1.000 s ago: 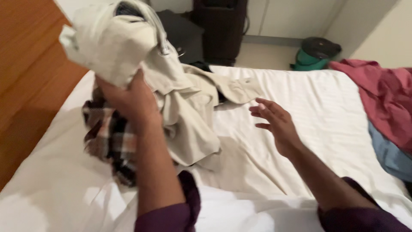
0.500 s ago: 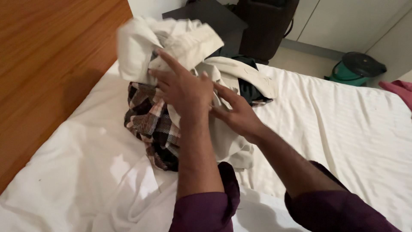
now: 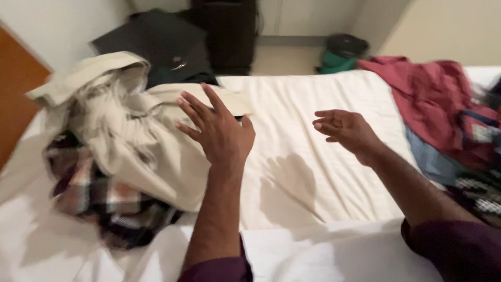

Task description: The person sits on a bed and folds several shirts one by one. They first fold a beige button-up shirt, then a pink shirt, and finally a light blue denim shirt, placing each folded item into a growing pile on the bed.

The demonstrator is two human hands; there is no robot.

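Blurred beige garment (image 3: pixel 130 141) (plaid shirt (image 3: pixel 99 203) too)

Warm, dimmish indoor light, seemingly from above and behind the camera. Left hand (image 3: pixel 222 133) throws a soft hand-shaped shadow on the white bed sheet (image 3: pixel 313 172), just right of its wrist; right hand (image 3: pixel 347 130) and forearm shade the sheet beneath them. No glare or blown highlights. Heavy motion blur on the crumpled beige cloth garment (image 3: pixel 130 141) and the dark plaid checked fabric (image 3: pixel 99 201) under it; weave detail lost. Red crumpled cloth (image 3: pixel 433 99) at the right edge smeared too. Hands fairly sharp, fingertips slightly soft. Far corners dark, noisy. Mild wide-angle stretch at the edges.
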